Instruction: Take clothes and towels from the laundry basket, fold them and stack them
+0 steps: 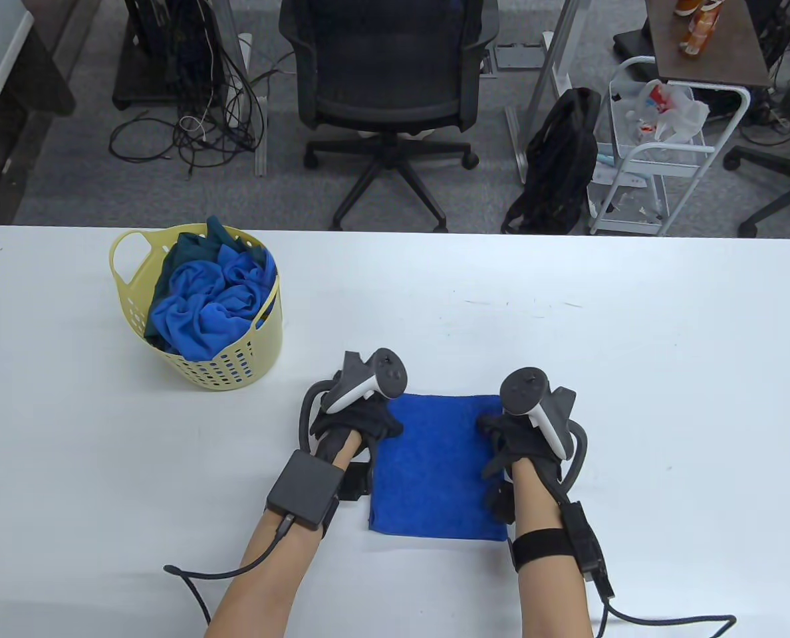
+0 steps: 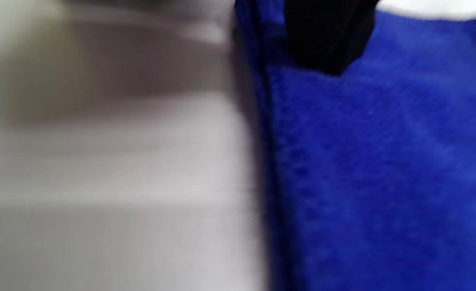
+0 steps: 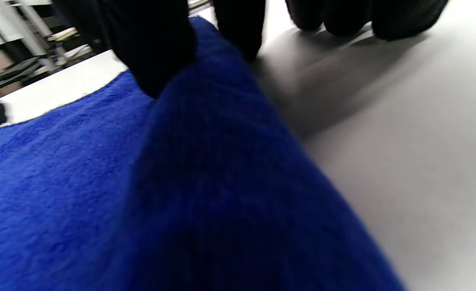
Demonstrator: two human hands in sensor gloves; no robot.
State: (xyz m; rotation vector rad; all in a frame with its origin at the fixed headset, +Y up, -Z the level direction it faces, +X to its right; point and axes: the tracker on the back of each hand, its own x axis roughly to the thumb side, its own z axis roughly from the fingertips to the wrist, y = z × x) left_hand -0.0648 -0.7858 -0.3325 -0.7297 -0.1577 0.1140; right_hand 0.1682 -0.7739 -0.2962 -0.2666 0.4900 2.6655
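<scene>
Behind the table (image 1: 634, 345), across the top of the table view, an office floor is seen with a black chair (image 1: 388, 80), cables (image 1: 202, 126), a backpack (image 1: 561, 159) and a white cart (image 1: 667, 146).

White and broad, the table fills the lower two thirds of that view. At its upper left a yellow basket (image 1: 235, 365) is stood, stuffed with blue and dark teal laundry (image 1: 209, 299).

At lower centre a blue towel (image 1: 435, 465) is laid flat, already folded to a near square. Its left edge is touched by the left hand (image 1: 355, 425) and its right edge by the right hand (image 1: 521, 445).

In the right wrist view the towel's edge is seen raised into a ridge and pinched between thumb and a finger, the other fingers (image 3: 367, 16) being curled on the table beside it. The left hand's hold cannot be told: its wrist view is blurred, and only one dark fingertip is shown on the cloth.

For a neat next fold, both far corners should probably be lifted together, carried over evenly and matched to the opposite edge before being pressed flat.

Both hands are largely hidden by their trackers from above, the forearms are cut off by the bottom edge, and what lies deeper in the basket is not shown.
</scene>
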